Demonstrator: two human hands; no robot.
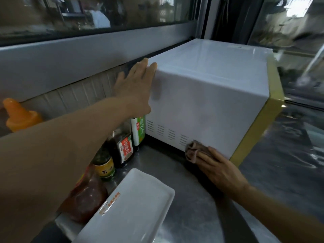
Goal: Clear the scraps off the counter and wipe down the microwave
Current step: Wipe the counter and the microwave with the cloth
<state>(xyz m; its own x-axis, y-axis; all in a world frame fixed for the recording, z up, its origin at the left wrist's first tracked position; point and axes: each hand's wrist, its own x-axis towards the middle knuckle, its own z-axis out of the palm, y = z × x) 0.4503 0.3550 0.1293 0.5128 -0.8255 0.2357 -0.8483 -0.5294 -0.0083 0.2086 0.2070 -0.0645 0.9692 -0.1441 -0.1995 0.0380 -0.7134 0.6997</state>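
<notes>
A white microwave (210, 95) with a yellow-green front trim stands on the steel counter (185, 199) under a window. My left hand (135, 85) lies flat, fingers spread, against its rear upper corner. My right hand (219, 167) presses a brownish crumpled cloth (193, 149) against the lower edge of the microwave's side panel, just below the vent slots. No scraps are visible on the counter.
A white rectangular tray (129, 207) lies on the counter in front. Several sauce bottles (122, 148) stand in a row left of the microwave, under my left arm. An orange squeeze bottle (19, 116) is at the far left. The counter edge drops off at right.
</notes>
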